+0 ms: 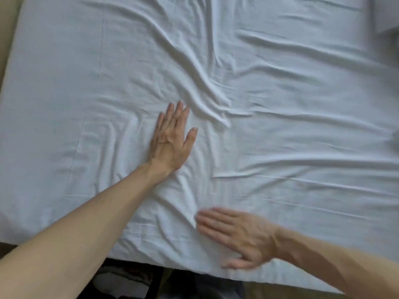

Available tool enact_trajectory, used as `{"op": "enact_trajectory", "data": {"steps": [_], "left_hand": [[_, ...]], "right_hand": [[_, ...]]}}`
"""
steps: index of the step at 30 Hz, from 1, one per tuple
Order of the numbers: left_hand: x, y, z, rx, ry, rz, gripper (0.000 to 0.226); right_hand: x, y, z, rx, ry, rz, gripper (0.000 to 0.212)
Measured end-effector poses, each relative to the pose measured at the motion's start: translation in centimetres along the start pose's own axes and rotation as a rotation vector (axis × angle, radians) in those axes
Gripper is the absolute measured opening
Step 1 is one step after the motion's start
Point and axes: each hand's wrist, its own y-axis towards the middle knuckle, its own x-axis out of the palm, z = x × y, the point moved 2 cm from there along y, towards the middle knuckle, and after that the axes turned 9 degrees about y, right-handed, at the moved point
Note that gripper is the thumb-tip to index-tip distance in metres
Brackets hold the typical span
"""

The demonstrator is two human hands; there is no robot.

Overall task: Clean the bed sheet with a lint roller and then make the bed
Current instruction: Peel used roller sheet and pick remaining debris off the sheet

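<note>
White bed sheet (pixel 280 147), laid out from near edge to far, creased with long folds fanning from centre toward far and right. Left hand (pixel 171 141) pressed flat at centre, fingers straight. Right hand (pixel 239 236), blurred, flat by near edge, fingers extended leftward.

One sheet, two hands and one pale corner item are counted.
A single white bed sheet (pixel 280 147) is seen. Two bare hands are laid flat on it: one left hand (pixel 170 139), on which five digits can be counted, and one right hand (pixel 237 236), too blurred for a digit count. One pale item (pixel 386 14) is glimpsed at the far right corner.
</note>
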Motion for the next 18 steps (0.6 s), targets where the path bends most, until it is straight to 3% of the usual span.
{"op": "enact_trajectory", "data": {"steps": [2,3,4,5,7,10,12,14,16,18], "left_hand": [[1.4,-0.4,2.1,0.069,0.07,-0.049,0.078],[2.3,-1.0,3.5,0.115,0.118,-0.072,0.081],[3.1,-1.8,4.9,0.168,0.159,-0.091,0.084],[3.9,-3.0,6.3,0.232,0.177,-0.108,0.085],[5.6,-6.7,9.7,0.393,0.163,-0.126,0.084],[8.0,-14.7,14.8,0.61,0.102,-0.329,0.082],[9.0,-21.0,18.7,0.783,0.039,-0.564,0.078],[8.9,-25.2,22.0,0.904,-0.142,-0.779,0.071],[8.3,-26.1,23.9,0.964,-0.316,-0.687,0.057],[7.8,-24.1,23.9,0.894,-0.37,-0.261,0.043]], "right_hand": [[3.6,-2.0,-5.4,0.087,0.592,-0.023,0.119],[4.3,-3.2,-6.9,0.128,0.622,-0.006,0.114],[4.9,-4.9,-7.7,0.032,0.308,-0.084,0.092],[4.9,-6.3,-7.5,0.025,0.038,-0.01,0.069],[4.1,-9.4,-5.1,0.316,0.09,0.228,0.053],[2.0,-13.6,0.1,0.757,0.048,0.711,0.054],[1.7,-16.5,2.8,1.057,0.016,0.863,0.063],[2.1,-18.8,5.0,1.301,0.127,0.906,0.073],[3.3,-19.6,6.1,1.414,0.211,0.835,0.076],[4.4,-19.4,5.5,1.335,0.137,0.768,0.077]]}}
